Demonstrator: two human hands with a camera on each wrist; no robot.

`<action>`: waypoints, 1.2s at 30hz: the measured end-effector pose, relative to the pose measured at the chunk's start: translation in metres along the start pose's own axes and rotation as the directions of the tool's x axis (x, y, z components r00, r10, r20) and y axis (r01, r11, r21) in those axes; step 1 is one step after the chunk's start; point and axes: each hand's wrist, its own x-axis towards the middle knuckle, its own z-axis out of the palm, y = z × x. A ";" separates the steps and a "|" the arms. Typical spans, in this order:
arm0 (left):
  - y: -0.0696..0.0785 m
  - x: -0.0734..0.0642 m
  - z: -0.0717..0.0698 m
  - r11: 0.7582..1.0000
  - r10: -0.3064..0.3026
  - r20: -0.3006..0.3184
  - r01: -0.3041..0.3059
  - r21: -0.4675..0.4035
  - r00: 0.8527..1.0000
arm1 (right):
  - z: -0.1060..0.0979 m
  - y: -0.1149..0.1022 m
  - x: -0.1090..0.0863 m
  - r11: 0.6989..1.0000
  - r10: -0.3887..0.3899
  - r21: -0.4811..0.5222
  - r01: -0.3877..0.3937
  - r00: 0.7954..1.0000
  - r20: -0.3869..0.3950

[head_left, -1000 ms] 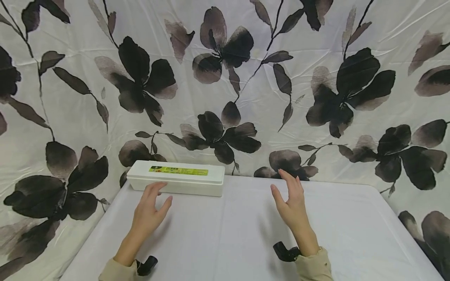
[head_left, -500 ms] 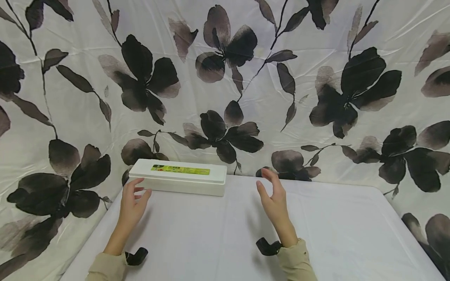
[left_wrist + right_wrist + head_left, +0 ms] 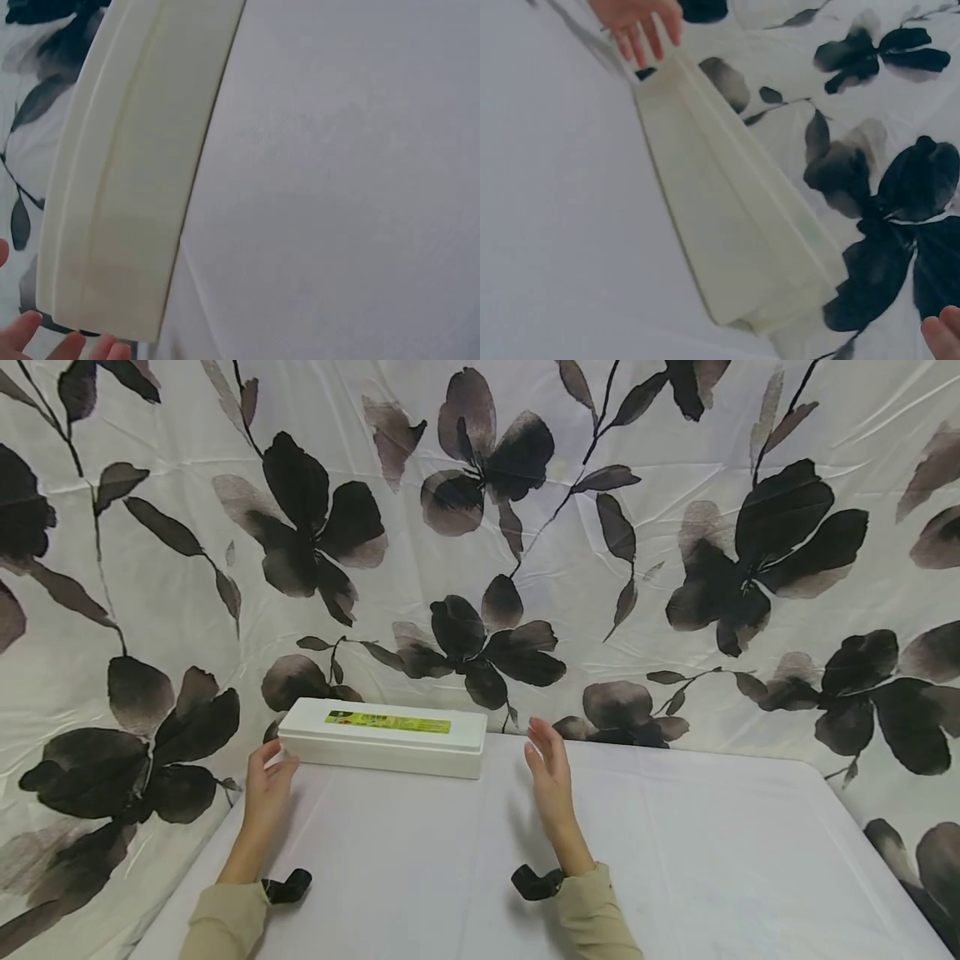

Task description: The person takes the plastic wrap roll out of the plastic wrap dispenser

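A long white lidded box (image 3: 382, 756) with a yellow-green label (image 3: 387, 722) on its lid lies at the back left of the table. My left hand (image 3: 266, 785) is by the box's left end, fingers loosely bent; whether the fingertips touch it I cannot tell. Some distance off the box's right end, my right hand (image 3: 552, 781) hovers with its fingers extended and holds nothing. In the left wrist view, fingertips (image 3: 67, 346) show close to the box's end. The right wrist view has the box (image 3: 712, 202) between both hands.
White cloth covers the table (image 3: 712, 843). Behind it hangs a white curtain (image 3: 600, 568) printed with dark flowers. A black wrist camera (image 3: 288, 887) is strapped at the left wrist, another black camera (image 3: 537, 882) at the right.
My left hand has moved left, from in front of the box to its left end. My right hand has come left, nearer the box's right end. The box stays put on the table.
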 end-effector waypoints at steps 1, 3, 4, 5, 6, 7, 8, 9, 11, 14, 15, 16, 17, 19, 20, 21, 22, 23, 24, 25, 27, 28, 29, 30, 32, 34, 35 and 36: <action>-0.001 0.002 0.000 0.999 -0.027 0.007 0.027 -0.019 1.000 | 0.002 0.003 0.000 1.000 0.021 0.019 -0.021 1.000 0.004; -0.003 0.007 0.000 0.995 -0.083 0.024 0.085 -0.053 0.996 | 0.005 0.013 0.001 0.997 0.058 0.047 -0.059 0.998 0.018; -0.005 0.010 0.000 0.992 -0.100 0.027 0.102 -0.070 0.995 | 0.007 0.016 0.001 0.995 0.079 0.065 -0.081 0.996 0.029; -0.006 0.012 0.001 0.990 -0.110 0.029 0.112 -0.083 0.994 | 0.010 0.020 0.001 0.992 0.103 0.075 -0.105 0.994 0.042; -0.008 0.014 0.001 0.988 -0.113 0.033 0.116 -0.097 0.993 | 0.012 0.024 0.000 0.988 0.125 0.081 -0.129 0.991 0.055; -0.010 0.016 0.002 0.987 -0.114 0.039 0.118 -0.112 0.993 | 0.015 0.028 0.000 0.984 0.152 0.089 -0.157 0.986 0.068; -0.011 0.018 0.002 0.984 -0.116 0.046 0.121 -0.132 0.992 | 0.018 0.031 0.000 0.979 0.171 0.099 -0.179 0.982 0.085; -0.013 0.019 0.003 0.981 -0.115 0.054 0.122 -0.151 0.992 | 0.021 0.035 -0.001 0.972 0.196 0.112 -0.207 0.975 0.100; -0.017 0.021 0.004 0.975 -0.112 0.069 0.124 -0.185 0.991 | 0.027 0.041 -0.002 0.956 0.235 0.145 -0.255 0.962 0.141; -0.020 0.025 0.007 0.964 -0.111 0.094 0.130 -0.233 0.989 | 0.035 0.050 -0.004 0.922 0.274 0.227 -0.314 0.943 0.189; -0.021 0.026 0.007 0.963 -0.104 0.098 0.125 -0.240 0.990 | 0.038 0.052 -0.005 0.908 0.284 0.258 -0.331 0.937 0.202; -0.022 0.028 0.008 0.962 -0.099 0.099 0.121 -0.245 0.990 | 0.041 0.053 -0.006 0.894 0.286 0.289 -0.341 0.934 0.215; -0.023 0.029 0.008 0.961 -0.096 0.098 0.118 -0.249 0.990 | 0.043 0.055 -0.007 0.886 0.291 0.305 -0.351 0.930 0.224; -0.023 0.032 0.009 0.961 -0.086 0.098 0.109 -0.254 0.991 | 0.047 0.059 -0.009 0.870 0.302 0.328 -0.369 0.924 0.236; -0.024 0.033 0.009 0.963 -0.080 0.097 0.102 -0.251 0.992 | 0.049 0.061 -0.010 0.868 0.308 0.326 -0.376 0.920 0.242; -0.024 0.034 0.009 0.964 -0.070 0.096 0.093 -0.250 0.993 | 0.050 0.062 -0.011 0.868 0.311 0.319 -0.381 0.917 0.249; -0.025 0.035 0.009 0.966 -0.063 0.096 0.085 -0.243 0.993 | 0.052 0.064 -0.012 0.870 0.312 0.310 -0.383 0.915 0.255; -0.026 0.035 0.009 0.970 -0.054 0.101 0.076 -0.231 0.993 | 0.053 0.065 -0.013 0.873 0.317 0.295 -0.387 0.913 0.258; -0.027 0.035 0.009 0.973 -0.041 0.106 0.064 -0.222 0.994 | 0.054 0.067 -0.013 0.876 0.317 0.288 -0.387 0.912 0.260; -0.028 0.035 0.008 0.978 -0.026 0.111 0.049 -0.204 0.994 | 0.055 0.068 -0.014 0.878 0.319 0.281 -0.388 0.911 0.263; -0.031 0.033 0.007 0.985 -0.008 0.112 0.027 -0.170 0.994 | 0.056 0.070 -0.016 0.886 0.318 0.257 -0.386 0.909 0.268; -0.032 0.032 0.006 0.988 -0.001 0.112 0.018 -0.150 0.994 | 0.057 0.071 -0.016 0.893 0.312 0.243 -0.378 0.911 0.269; -0.034 0.031 0.005 0.990 0.006 0.111 0.010 -0.140 0.994 | 0.057 0.072 -0.017 0.901 0.308 0.227 -0.371 0.913 0.269; -0.035 0.030 0.004 0.991 0.011 0.109 0.004 -0.135 0.994 | 0.057 0.072 -0.018 0.908 0.303 0.213 -0.362 0.915 0.266; -0.036 0.029 0.004 0.992 0.024 0.112 -0.010 -0.126 0.993 | 0.058 0.072 -0.020 0.927 0.296 0.157 -0.341 0.922 0.251; -0.037 0.029 0.004 0.991 0.035 0.108 -0.021 -0.130 0.994 | 0.057 0.072 -0.021 0.940 0.282 0.123 -0.317 0.930 0.236; -0.038 0.029 0.005 0.992 0.037 0.101 -0.024 -0.126 0.994 | 0.057 0.072 -0.022 0.945 0.281 0.107 -0.311 0.932 0.230; -0.038 0.029 0.006 0.992 0.038 0.096 -0.026 -0.127 0.995 | 0.057 0.071 -0.022 0.947 0.281 0.089 -0.307 0.933 0.225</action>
